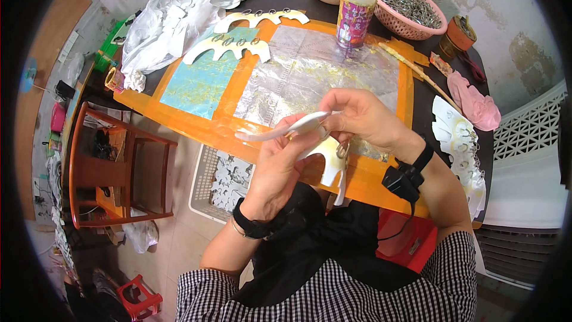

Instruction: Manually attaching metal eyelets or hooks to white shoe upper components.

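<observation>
Head view: left hand (275,164) and right hand (364,118) grip white piece (329,164) between them.
Ring (342,149) below right hand could slip if yellow coating (325,146) is wet; hard pinching could crease the piece.

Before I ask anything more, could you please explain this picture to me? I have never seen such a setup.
There is no machine: a person works with two bare hands. The one picture comes from a fisheye camera worn on the head, looking down, so straight edges look bent; its left is the person's left. The left hand and right hand both hold white scalloped material with yellow stains; whether it is one piece or more, I cannot tell. On the dark table lie two similar scalloped pieces. Beyond stand a purple tub and a pink basket of small metal parts.
</observation>
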Available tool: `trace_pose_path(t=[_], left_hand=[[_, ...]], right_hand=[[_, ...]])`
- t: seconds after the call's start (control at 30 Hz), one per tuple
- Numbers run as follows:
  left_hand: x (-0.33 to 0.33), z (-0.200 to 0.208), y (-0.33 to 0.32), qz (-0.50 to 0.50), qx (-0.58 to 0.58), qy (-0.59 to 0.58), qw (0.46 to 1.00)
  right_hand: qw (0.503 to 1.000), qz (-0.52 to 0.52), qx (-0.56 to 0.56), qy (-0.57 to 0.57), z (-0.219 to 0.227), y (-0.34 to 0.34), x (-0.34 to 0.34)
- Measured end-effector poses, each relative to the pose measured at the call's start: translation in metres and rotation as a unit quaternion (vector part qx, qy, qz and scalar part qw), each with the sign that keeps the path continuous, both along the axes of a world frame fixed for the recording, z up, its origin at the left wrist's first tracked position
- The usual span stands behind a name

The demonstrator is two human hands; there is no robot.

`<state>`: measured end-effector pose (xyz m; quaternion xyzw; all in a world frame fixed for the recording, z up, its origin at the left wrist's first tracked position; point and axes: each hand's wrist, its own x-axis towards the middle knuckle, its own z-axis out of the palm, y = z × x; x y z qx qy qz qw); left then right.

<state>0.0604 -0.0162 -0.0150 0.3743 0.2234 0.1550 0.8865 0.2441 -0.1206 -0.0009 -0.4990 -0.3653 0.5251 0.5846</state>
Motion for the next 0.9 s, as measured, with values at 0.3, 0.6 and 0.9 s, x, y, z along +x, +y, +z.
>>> trace_pose_path(t=[0.3,0.6,0.9], left_hand=[[-0.002,0.007,-0.004,0.047,0.0,0.024,0.999],[-0.004,-0.001,-0.006,0.063,0.005,0.004,0.998],[-0.004,-0.007,-0.014,0.087,0.064,-0.006,0.994]], right_hand=[[0.98,-0.079,0.047,-0.178,0.014,-0.002,-0.01],[0.867,-0.111,0.113,-0.472,0.02,-0.008,-0.031],[0.742,-0.107,0.087,-0.656,0.026,-0.009,-0.039]])
